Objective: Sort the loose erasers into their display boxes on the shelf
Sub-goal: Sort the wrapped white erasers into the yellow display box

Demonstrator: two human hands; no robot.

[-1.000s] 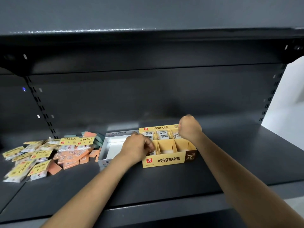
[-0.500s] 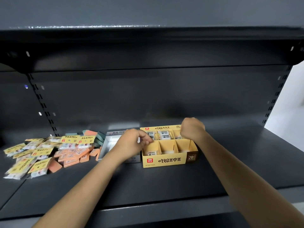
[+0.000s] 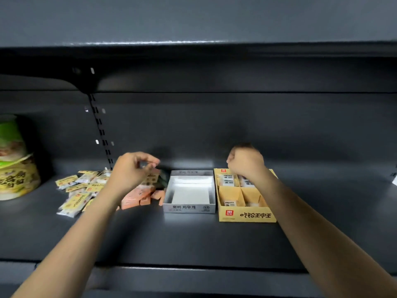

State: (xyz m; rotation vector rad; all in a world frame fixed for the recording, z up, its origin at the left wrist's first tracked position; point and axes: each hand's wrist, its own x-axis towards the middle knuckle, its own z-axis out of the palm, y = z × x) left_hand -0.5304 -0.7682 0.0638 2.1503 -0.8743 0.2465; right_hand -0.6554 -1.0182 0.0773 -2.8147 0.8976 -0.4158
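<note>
Left hand [image 3: 133, 171] is raised over the loose pile at the shelf's [image 3: 193, 239] back-left, wrist bent, fingers curled with thumb and fingertips close together; whether the grip holds an eraser cannot be told, too blurred. Right hand [image 3: 246, 162] is a clenched fist, knuckles up, over the back row of the yellow display box [image 3: 247, 216]; anything inside that grip is hidden.

Yellow display box sits right of centre on the shelf, divided into compartments. Back compartments hold white wrapped erasers [image 3: 228, 180]; front-left compartment has one wrapped eraser lying low; the front-right one is partly hidden by the right forearm.

Silver display box [image 3: 189, 208] stands just beside the yellow one on its left, touching or nearly so, with a white bottom showing and no erasers visible in it.

Loose pile: orange erasers [image 3: 137, 195] just left of the silver box, yellow-labelled wrapped erasers [image 3: 75, 198] further left, spread flat.

A yellow-green printed container [image 3: 15, 168] stands at the shelf's left edge.
</note>
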